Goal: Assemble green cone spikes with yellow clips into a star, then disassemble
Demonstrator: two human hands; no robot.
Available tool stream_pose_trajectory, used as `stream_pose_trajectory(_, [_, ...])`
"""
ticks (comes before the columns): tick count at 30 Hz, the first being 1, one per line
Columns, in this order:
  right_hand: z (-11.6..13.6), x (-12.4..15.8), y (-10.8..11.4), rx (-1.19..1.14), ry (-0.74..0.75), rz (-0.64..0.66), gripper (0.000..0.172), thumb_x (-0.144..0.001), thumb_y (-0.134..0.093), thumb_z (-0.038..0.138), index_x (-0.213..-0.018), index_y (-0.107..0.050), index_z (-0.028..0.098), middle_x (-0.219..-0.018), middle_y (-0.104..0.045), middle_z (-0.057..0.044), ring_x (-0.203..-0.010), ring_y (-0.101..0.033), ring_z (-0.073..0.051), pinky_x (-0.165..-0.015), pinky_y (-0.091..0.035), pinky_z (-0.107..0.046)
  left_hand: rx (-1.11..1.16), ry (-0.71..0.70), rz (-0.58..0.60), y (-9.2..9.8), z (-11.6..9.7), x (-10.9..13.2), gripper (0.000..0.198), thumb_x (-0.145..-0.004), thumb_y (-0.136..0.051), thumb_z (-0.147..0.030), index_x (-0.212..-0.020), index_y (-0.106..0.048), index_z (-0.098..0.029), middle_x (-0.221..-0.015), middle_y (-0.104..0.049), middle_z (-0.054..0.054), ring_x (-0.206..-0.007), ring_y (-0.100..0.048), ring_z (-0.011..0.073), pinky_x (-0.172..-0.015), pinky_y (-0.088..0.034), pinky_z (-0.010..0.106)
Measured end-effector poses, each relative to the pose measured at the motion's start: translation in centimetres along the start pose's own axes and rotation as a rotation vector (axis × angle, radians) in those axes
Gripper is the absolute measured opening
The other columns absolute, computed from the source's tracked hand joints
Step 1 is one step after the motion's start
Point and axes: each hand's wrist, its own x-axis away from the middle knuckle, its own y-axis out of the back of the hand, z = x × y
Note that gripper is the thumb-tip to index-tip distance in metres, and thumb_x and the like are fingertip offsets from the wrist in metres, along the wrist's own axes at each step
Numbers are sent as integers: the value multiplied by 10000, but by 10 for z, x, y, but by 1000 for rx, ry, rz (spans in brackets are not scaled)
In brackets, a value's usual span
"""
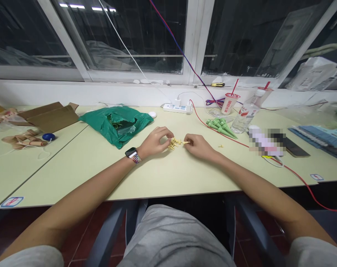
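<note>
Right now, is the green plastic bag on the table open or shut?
Open: the green plastic bag gapes at the top, and dark contents show inside.

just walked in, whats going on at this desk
A person sits at a pale green desk, holding a small cluster of yellow pieces between the left hand and the right hand. One loose yellow piece lies off to the right, near a pile of green cone-shaped pieces. A green plastic bag sits beyond the left hand.
</note>
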Motion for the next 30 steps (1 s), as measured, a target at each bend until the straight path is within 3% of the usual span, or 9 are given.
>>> stream_pose_trajectory(5, [2,-4,-6,-476,-27,12,130,-820,-693,315,-901,-704,214,-854,-714,-10,-717,-628,-166,-673,-507,-303,14,21,-45,-3,-7,1,166,-1021,-603,-329,-1102,-699,-219,-997,-738,66,-936,-682,237,-913,-507,423])
stream_pose_trajectory(8, [4,-5,-10,-605,-32,43,203,-791,-770,377,-896,-737,207,-840,-720,-17,-692,-636,-162,-662,-538,-309,35,14,-32,-6,-13,2,212,-1039,-610,-375,-1130,-740,-234,-998,-741,78,-951,-686,241,-920,-523,429])
stream_pose_trajectory(15, [3,-6,-11,-636,-16,28,211,-776,-804,390,-869,-766,204,-849,-731,-23,-707,-621,-154,-657,-528,-297,149,1,-17,-13,-19,4,218,-1053,-620,-374,-1131,-788,-258,-1043,-715,91,-963,-692,234,-906,-553,420])
stream_pose_trajectory(23, [4,-6,-14,-732,-53,32,446,-746,-910,498,-1009,-675,225,-844,-693,-13,-740,-649,-174,-591,-563,-293,162,10,-81,-11,-22,4,127,-1023,-639,-326,-1105,-671,-236,-1154,-712,105,-1081,-694,252,-961,-566,424])
stream_pose_trajectory(27, [6,-6,-10,-767,-58,49,403,-815,-859,541,-912,-641,216,-793,-684,0,-643,-640,-146,-587,-552,-293,145,62,-110,-10,-19,5,86,-1027,-622,-304,-1068,-630,-229,-1047,-750,62,-963,-715,225,-908,-555,387])
stream_pose_trajectory(30, [6,-5,-9,-756,-29,107,382,-882,-799,561,-910,-676,200,-800,-703,-11,-629,-640,-138,-615,-550,-294,94,16,-102,-11,-19,5,88,-1020,-651,-307,-1046,-652,-223,-985,-731,54,-912,-698,217,-861,-545,367])
